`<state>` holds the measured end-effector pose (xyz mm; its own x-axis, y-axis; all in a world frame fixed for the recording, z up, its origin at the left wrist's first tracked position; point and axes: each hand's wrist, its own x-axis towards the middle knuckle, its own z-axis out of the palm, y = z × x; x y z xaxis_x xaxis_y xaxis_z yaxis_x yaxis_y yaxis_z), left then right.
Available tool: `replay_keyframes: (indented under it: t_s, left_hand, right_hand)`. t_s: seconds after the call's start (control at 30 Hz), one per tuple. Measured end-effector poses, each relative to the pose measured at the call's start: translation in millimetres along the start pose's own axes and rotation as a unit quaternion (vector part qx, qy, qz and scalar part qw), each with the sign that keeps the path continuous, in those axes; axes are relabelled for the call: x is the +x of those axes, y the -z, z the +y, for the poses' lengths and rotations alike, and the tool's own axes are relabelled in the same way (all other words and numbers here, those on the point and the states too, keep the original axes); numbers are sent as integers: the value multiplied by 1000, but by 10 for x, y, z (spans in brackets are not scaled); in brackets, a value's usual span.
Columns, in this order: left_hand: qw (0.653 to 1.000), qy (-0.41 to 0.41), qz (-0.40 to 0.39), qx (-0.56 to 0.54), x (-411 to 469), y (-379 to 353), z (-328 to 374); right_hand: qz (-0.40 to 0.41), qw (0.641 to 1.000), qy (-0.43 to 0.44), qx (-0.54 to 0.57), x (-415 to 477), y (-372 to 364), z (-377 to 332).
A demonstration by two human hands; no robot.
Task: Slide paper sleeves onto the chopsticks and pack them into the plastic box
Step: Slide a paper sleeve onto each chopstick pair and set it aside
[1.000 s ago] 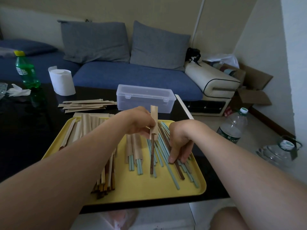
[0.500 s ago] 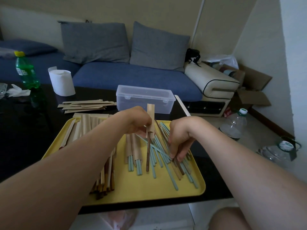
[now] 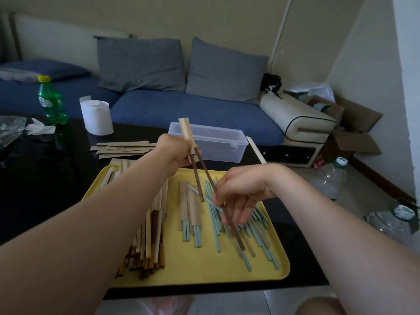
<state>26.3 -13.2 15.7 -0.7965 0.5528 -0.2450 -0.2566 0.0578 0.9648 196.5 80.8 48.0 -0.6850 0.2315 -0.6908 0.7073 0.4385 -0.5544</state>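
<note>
Chopsticks point(image 3: 259, 233) lie loose under my right hand point(image 3: 241, 192) on a yellow tray point(image 3: 204, 273). The tray sits on a black table point(image 3: 34, 178) in front of a blue sofa point(image 3: 181, 110). The plastic box point(image 3: 218, 144), lid on, stands just beyond my left hand point(image 3: 176, 153), near the table's far edge. Some bare tray remains at the rim nearest me.

My left fingers grip a paper sleeve point(image 3: 186, 130) with one brown chopstick point(image 3: 197, 180) hanging out. My right thumb and fingers pinch a second brown chopstick point(image 3: 208, 175), and its top reaches the left fingers. Compared with half a second ago, both hands are higher, and the right one has left the pile.
</note>
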Motion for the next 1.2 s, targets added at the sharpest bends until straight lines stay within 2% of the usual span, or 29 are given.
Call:
replay_keyframes:
  t_s: [0.23,0.4,0.53,0.63,0.73,0.83,1.03,1.2]
  left_hand:
    - [999,-14,22,-29,28,55,25]
    - [999,-23,-26,-9,-8,95,28]
    - [996,-21,-84,-8,-54,89,42]
    - [991,-17,-132,4,-97,89,56]
    - [987,-6,-158,36,-118,99,60]
    - [982,14,-175,64,-110,129,70]
    - [982,39,-170,74,-57,192,78]
    - [987,28,-148,58,-46,202,81]
  right_hand:
    - [-25,999,-23,-16,12,20,-11]
    - [-25,1000,-1,-1,20,19,-13]
    - [19,996,61,60,62,29,-7]
    - [93,984,97,116,148,28,-10]
    - [148,967,127,162,207,13,-35]
    - [171,956,141,191,199,-7,-74]
    - [177,950,145,211,215,-33,-141]
    - [99,974,111,169,129,-47,-164]
